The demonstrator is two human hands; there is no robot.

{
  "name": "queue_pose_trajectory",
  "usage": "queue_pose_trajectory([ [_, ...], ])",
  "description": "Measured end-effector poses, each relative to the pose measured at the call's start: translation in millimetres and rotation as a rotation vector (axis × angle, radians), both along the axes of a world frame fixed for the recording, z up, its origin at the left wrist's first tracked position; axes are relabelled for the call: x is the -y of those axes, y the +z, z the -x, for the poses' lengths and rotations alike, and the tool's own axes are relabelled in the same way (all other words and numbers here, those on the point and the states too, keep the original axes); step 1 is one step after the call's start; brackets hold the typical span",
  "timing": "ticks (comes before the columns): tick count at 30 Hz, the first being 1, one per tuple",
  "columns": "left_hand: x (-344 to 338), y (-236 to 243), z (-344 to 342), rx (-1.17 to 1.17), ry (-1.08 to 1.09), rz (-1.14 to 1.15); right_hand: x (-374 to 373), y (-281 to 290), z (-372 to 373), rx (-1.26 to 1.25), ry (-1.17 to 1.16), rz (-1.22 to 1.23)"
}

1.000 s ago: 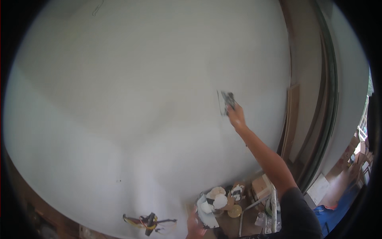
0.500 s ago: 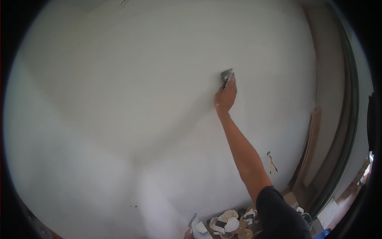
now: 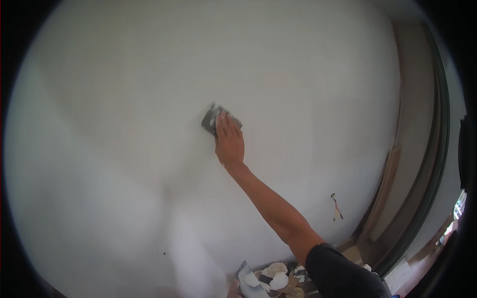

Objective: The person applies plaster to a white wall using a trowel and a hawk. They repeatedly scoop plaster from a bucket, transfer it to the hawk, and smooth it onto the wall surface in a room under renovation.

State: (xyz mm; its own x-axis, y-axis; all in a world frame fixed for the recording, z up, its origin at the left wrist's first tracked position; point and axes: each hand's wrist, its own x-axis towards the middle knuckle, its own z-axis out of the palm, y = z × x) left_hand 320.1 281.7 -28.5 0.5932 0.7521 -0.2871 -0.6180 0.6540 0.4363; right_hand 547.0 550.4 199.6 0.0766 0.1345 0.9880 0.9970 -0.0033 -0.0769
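My right hand point(image 3: 229, 141) holds a dark, white-smeared trowel point(image 3: 208, 120) flat on the pale plastered wall point(image 3: 124, 89), a little left of the middle of view, its fingers laid over the back of the tool. At the lower edge, my left hand point(image 3: 232, 289), mostly cut off, grips a flat metal board point(image 3: 248, 285) carrying white paste.
Loose wires point(image 3: 336, 206) hang from a hole in the wall at the lower right. Pale lumps and cardboard point(image 3: 279, 281) lie below. A wooden plank point(image 3: 390, 169) leans at the right, beside a dark green frame point(image 3: 439, 129) and a bright opening point(image 3: 457, 203).
My right hand and the trowel have swept across the wall to the left, first rising, then dropping a little. The view has shifted, so the board and items below sit lower in it.
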Motion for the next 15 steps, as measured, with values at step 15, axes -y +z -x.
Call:
queue_pose_trajectory([
  [15, 17.2, -43.3, -43.0, 0.081, -0.056, 0.018, 362.2, -465.5, -42.7, -2.282, 0.524, 0.032],
])
